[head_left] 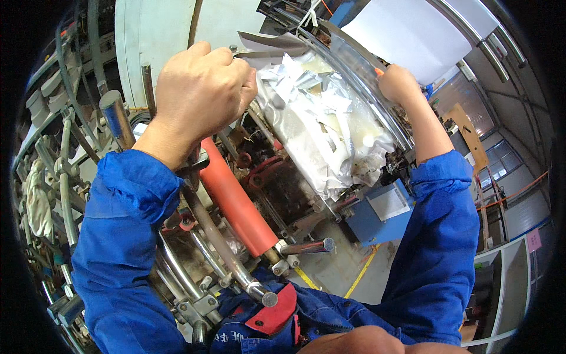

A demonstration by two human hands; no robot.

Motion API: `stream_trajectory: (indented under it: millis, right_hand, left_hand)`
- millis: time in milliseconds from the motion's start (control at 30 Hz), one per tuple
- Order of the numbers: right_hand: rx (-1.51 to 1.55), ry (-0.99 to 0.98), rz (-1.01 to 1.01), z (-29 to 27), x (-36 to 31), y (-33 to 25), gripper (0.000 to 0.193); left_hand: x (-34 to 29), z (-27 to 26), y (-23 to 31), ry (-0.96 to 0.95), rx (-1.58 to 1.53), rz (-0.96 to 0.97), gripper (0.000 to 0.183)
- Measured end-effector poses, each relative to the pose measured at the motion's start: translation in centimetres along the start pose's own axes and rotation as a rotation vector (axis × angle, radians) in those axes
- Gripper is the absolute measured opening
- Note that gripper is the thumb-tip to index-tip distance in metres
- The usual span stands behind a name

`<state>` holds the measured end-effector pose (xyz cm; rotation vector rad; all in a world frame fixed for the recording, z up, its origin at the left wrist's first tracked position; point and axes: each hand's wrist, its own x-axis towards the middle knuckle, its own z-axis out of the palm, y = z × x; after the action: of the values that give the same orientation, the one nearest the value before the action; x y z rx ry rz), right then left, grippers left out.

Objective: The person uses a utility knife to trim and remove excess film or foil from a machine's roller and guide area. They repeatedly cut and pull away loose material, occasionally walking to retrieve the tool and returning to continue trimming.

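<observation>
My left hand (203, 88) is closed in a fist at the upper left, beside the end of a dark grey curled strip (274, 44); what its fingers hold, if anything, is hidden. My right hand (401, 85) is closed at the upper right, with a small orange piece (378, 72) showing at its fingers. The rest of that piece is hidden. Another grey strip (354, 47) runs up to the right hand. Between my hands lies a plastic-covered bundle (306, 130) with crumpled silvery-white film scraps on it.
An orange-red roller (239, 200) and a curved metal bar (215, 236) run close below my left forearm. A metal roller (377, 88) borders the bundle. A blue box (377, 215) stands beneath. White sheet (407, 35) hangs at the upper right; metal rods (118, 118) stand left.
</observation>
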<state>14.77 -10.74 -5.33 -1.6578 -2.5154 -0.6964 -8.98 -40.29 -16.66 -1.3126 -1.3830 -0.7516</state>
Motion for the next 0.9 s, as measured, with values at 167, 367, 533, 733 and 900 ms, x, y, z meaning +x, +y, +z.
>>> stream_trajectory:
  millis: [167,367,533,733,900]
  right_hand:
    - [0.067,0.014,-0.04,0.0,1.5,-1.4,0.038]
    - [0.059,-0.054,-0.028,-0.9,2.8,-2.8,0.038]
    - [0.048,-0.067,-0.039,-1.3,1.3,-0.1,0.046]
    - [0.091,-0.081,-0.158,-2.0,-3.3,4.6,0.051]
    - [0.375,-0.061,0.011,-2.7,-8.5,8.8,0.039]
  left_hand:
    - [0.0,0.2,0.1,0.008,0.001,-0.02,0.022]
    - [-0.1,1.0,-0.1,0.119,-0.04,-0.006,0.03]
    - [-0.2,0.6,-0.2,0.066,0.014,0.009,0.024]
    - [0.0,0.2,0.2,0.018,0.06,0.017,0.024]
    - [0.2,0.1,0.2,0.014,0.01,0.034,0.025]
